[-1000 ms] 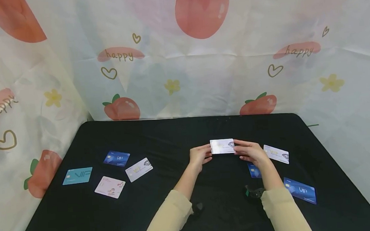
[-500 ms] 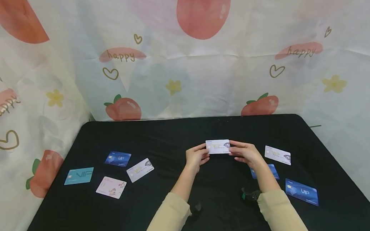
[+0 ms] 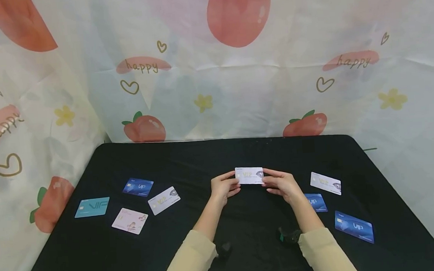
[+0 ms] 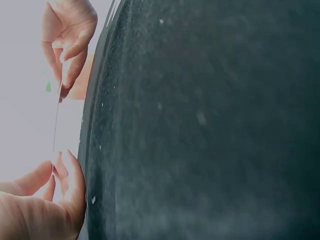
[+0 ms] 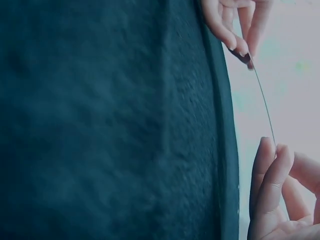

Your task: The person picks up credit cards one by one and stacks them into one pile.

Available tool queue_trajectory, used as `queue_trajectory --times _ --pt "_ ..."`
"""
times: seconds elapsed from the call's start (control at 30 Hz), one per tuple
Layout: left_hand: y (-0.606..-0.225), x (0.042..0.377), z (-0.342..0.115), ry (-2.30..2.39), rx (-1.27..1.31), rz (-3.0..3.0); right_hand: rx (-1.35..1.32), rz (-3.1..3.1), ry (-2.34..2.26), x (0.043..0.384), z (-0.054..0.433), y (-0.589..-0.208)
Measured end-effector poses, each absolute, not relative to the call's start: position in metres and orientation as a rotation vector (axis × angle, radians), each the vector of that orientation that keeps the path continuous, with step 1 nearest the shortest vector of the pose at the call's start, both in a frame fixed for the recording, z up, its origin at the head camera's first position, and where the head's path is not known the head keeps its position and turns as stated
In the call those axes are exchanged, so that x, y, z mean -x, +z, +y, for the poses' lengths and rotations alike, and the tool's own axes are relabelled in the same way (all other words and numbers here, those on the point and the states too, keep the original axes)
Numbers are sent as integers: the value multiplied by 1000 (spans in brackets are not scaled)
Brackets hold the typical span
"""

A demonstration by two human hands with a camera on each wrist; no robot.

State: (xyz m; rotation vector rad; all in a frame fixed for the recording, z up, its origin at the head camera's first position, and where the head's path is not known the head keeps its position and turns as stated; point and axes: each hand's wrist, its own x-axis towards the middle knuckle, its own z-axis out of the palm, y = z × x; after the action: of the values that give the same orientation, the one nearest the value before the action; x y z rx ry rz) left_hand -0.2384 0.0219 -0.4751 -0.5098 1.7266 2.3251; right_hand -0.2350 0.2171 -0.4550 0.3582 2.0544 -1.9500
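Note:
A white VIP card (image 3: 249, 175) with gold lettering is held up over the table, its printed face toward the head camera. My left hand (image 3: 222, 189) pinches its left edge, and my right hand (image 3: 282, 185) pinches the opposite edge. Seen edge-on in the left wrist view, the card (image 4: 55, 127) is a thin line between both hands. The right wrist view likewise shows the card (image 5: 263, 97) edge-on, with fingertips at both ends. Under my right forearm lies a blue VIP card (image 3: 317, 202), partly covered.
On the black table (image 3: 247, 242), a white card (image 3: 325, 183) and a blue card (image 3: 354, 226) lie at right. At left are a teal card (image 3: 92, 207), a blue card (image 3: 138, 186), a white card (image 3: 164, 200) and a pink card (image 3: 129, 221). A printed curtain (image 3: 237, 104) hangs behind.
Both hands have moved left with the white card held between them. More of the blue card by the right forearm is now uncovered than a second ago. The other cards lie unmoved.

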Motion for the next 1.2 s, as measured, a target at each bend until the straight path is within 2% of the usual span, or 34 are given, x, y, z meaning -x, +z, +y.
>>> queue_trajectory --times 1.2 --pt "-474 211 -38 2172 446 1766 -472 1998 -1970 209 166 -460"
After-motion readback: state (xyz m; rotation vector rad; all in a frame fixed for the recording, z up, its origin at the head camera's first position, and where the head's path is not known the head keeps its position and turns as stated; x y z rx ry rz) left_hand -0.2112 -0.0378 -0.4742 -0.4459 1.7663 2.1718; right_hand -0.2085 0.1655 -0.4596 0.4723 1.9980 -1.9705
